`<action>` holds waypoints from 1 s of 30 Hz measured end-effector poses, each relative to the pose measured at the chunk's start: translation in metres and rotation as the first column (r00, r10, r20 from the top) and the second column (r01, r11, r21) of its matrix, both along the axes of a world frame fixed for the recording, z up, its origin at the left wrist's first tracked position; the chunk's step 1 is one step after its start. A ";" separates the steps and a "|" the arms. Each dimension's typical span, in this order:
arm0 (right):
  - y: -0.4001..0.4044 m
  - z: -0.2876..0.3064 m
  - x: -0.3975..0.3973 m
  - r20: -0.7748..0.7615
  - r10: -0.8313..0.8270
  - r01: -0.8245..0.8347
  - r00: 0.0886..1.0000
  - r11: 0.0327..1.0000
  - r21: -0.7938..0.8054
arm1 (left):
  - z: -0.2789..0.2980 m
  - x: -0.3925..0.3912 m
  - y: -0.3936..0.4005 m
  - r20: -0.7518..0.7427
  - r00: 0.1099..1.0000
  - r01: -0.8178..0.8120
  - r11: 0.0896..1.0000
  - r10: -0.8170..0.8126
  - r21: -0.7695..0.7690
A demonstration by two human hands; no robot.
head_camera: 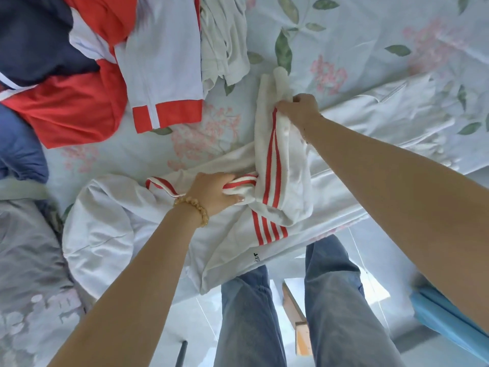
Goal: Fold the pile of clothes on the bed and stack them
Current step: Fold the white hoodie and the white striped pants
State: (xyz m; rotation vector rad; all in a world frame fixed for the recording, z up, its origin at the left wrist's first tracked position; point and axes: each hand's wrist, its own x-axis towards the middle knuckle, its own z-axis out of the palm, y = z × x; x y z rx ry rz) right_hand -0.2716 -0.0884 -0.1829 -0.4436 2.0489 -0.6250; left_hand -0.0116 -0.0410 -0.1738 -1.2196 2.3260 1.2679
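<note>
Left hand (214, 192) at centre frame, fingers curled round a red-striped band of the white cotton garment with red triple stripes (280, 181), thumb tucked under the bunched cloth. Right hand (300, 108), above and right of centre, pinching a rolled end of the same garment and lifting it off the pale floral bedsheet (370, 35). Between the two grips, a twisted length of sleeve or leg, striped side up; below it, the body of the garment spread over the near bed edge, a small dark logo near the hem. Soft, light, limp fabric by the look of it: no stiffness to hold a crease, likely to slump and slide unless smoothed flat. Best hold probably at seams, cuffs or the striped trim, where the cloth is thickest. Beaded gold bracelet (193, 207) on the left wrist. At upper left, the unfolded pile: a red, white and navy jacket (79, 75) beside a crumpled off-white cloth (225, 41). No folded stack in sight. Hard to tell whether the white garment is a top or trousers; its far portion hidden under the left forearm and its own folds. Pile cut off by the top and left frame edges. Grey patterned bedding (29, 260) at lower left, blurred.
</note>
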 end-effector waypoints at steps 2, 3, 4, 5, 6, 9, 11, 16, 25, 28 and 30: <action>0.006 0.012 -0.008 0.172 -0.168 0.186 0.971 0.978 -0.096 | 0.003 0.005 0.005 -0.001 0.999 0.047 0.997 -0.047 0.053; 0.013 0.023 -0.012 0.261 -0.232 0.276 0.937 0.949 -0.149 | 0.003 0.009 0.007 0.018 0.997 0.070 0.992 -0.072 0.105; 0.024 0.035 -0.018 0.356 -0.268 0.352 0.895 0.915 -0.198 | 0.005 0.015 0.009 0.031 0.996 0.082 0.983 -0.088 0.162; 0.038 0.046 -0.025 0.450 -0.289 0.425 0.845 0.874 -0.237 | 0.006 0.021 0.011 0.044 0.995 0.083 0.972 -0.094 0.219; 0.054 0.056 -0.035 0.527 -0.302 0.489 0.794 0.832 -0.260 | 0.006 0.028 0.013 0.054 0.994 0.075 0.960 -0.093 0.270; 0.109 0.086 -0.071 0.637 -0.380 0.660 0.670 0.699 -0.277 | 0.007 0.044 0.015 0.132 0.986 0.053 0.937 -0.104 0.344; 0.140 0.100 -0.099 0.672 -0.485 0.796 0.560 0.541 -0.272 | 0.007 0.046 0.012 0.210 0.962 0.105 0.946 -0.175 0.305; 0.179 0.108 -0.139 0.524 -0.669 0.846 0.527 0.474 -0.246 | 0.009 0.016 0.016 0.338 0.901 0.286 0.958 -0.273 0.011; 0.198 0.119 -0.132 -0.070 -0.688 0.647 0.722 0.708 -0.282 | 0.002 -0.069 0.057 -0.007 0.995 0.103 0.994 -0.102 0.022; 0.214 0.137 -0.126 -0.131 -0.768 0.683 0.626 0.622 -0.383 | 0.014 -0.061 0.058 -0.077 0.995 0.082 0.980 -0.069 0.182; 0.224 0.149 -0.124 -0.151 -0.786 0.664 0.600 0.594 -0.453 | 0.025 -0.049 0.058 -0.105 0.994 0.063 0.946 -0.031 0.319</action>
